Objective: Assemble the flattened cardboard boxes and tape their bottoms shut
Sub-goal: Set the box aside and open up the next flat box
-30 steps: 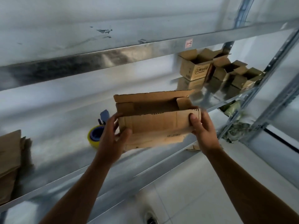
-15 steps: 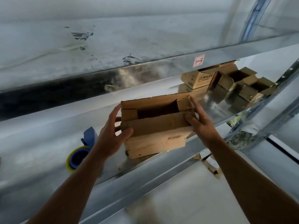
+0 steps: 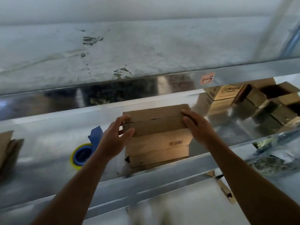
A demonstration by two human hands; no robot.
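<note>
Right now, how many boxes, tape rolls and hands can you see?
box being closed: 1
boxes at far right: 3
tape roll: 1
flat cardboard pile: 1
hands: 2, left hand and right hand
total: 8

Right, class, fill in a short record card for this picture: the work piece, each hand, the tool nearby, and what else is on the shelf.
Work piece: cardboard box, standing on the metal shelf, top flaps folded shut, no tape seen on seam
Left hand: grips the box's left end, thumb on the front
Right hand: presses flat on the flaps at the right end
Tool: tape roll with blue dispenser, left of the box, untouched
Also on shelf: flattened cardboard far left; open assembled boxes far right
</note>
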